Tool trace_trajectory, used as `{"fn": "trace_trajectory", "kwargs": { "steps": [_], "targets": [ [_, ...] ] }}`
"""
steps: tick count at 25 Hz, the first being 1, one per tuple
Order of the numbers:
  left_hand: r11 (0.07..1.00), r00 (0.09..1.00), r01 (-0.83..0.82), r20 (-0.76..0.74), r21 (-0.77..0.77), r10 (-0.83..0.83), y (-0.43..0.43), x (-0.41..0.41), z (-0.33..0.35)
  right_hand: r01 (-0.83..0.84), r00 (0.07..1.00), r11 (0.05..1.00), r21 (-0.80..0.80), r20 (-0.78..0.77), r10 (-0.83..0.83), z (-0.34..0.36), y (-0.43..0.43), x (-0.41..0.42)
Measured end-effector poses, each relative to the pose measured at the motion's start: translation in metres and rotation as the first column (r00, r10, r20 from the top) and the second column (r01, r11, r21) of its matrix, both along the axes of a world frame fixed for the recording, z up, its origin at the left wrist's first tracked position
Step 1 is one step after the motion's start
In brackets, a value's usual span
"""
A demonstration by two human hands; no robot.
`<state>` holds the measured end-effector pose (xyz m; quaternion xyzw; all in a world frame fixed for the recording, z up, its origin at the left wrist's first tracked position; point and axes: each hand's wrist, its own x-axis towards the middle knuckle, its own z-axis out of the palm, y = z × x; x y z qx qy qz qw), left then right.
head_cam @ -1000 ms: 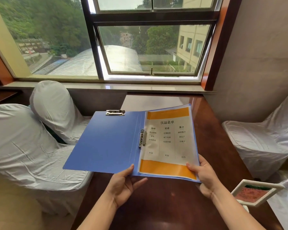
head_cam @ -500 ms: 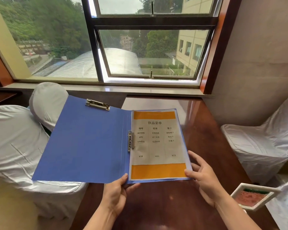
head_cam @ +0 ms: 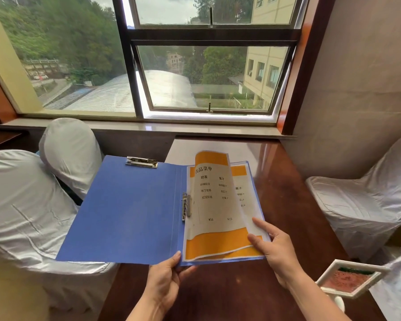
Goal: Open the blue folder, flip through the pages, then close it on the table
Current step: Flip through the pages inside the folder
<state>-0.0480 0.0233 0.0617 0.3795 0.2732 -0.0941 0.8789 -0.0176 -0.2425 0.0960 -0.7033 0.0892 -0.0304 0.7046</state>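
Here the right hand (head_cam: 273, 245) lifts the blue folder's (head_cam: 125, 212) page (head_cam: 214, 205).

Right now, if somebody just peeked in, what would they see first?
Probably the big blue folder, lying open in the middle, held at its near edge by the left hand. Next, the orange-and-white menu page curling up on its right side, lifted by the right hand. Behind them, a large window shows green trees.

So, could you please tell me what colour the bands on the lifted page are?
Orange, across the top and bottom of the lifted page, seen in the head view.
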Motion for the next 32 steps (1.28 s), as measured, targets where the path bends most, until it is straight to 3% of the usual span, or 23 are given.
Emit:
{"fn": "trace_trajectory", "kwargs": {
  "steps": [9,18,23,25,26,27,29,30,31,32],
  "targets": [
    [0.999,1.0,-0.006,0.021,-0.046,0.007,0.004,0.005,0.007,-0.073,0.996,0.991,0.112,-0.045,0.079,0.002,-0.003,0.005],
    [0.998,0.999,0.018,0.029,-0.052,-0.016,0.002,0.001,0.006,-0.008,0.996,1.0,0.012,-0.094,0.009,0.007,0.005,0.008],
    [0.998,0.999,0.003,0.034,-0.063,-0.001,0.006,-0.001,0.008,-0.003,0.985,0.988,0.152,-0.17,0.029,0.009,0.005,0.01],
    [0.998,0.999,0.0,0.04,-0.061,0.002,0.009,-0.002,0.007,0.018,0.992,1.0,0.022,-0.128,-0.015,0.014,0.007,0.008],
    [0.998,0.999,-0.006,0.039,-0.058,0.008,0.011,-0.002,0.006,0.035,0.995,0.988,-0.151,-0.084,-0.049,0.014,0.007,0.009],
    [0.998,0.999,-0.016,0.04,-0.056,0.018,0.012,-0.002,0.004,0.071,0.996,0.927,-0.369,-0.028,-0.088,0.014,0.008,0.009],
    [0.999,0.998,-0.021,0.052,-0.05,0.023,0.012,-0.002,0.002,0.212,0.977,0.677,-0.705,0.141,-0.159,0.019,0.013,0.005],
    [0.999,0.998,-0.023,0.051,-0.044,0.025,0.011,-0.002,0.0,0.297,0.955,0.598,-0.745,0.245,-0.169,0.023,0.017,0.002],
    [0.999,0.999,-0.021,0.048,-0.043,0.023,0.009,-0.002,0.0,0.35,0.932,0.593,-0.725,0.334,-0.142,0.028,0.02,0.0],
    [0.999,0.999,-0.018,0.043,-0.043,0.02,0.007,-0.002,-0.001,0.333,0.918,0.682,-0.651,0.388,-0.077,0.033,0.023,-0.003]
  ]
}}
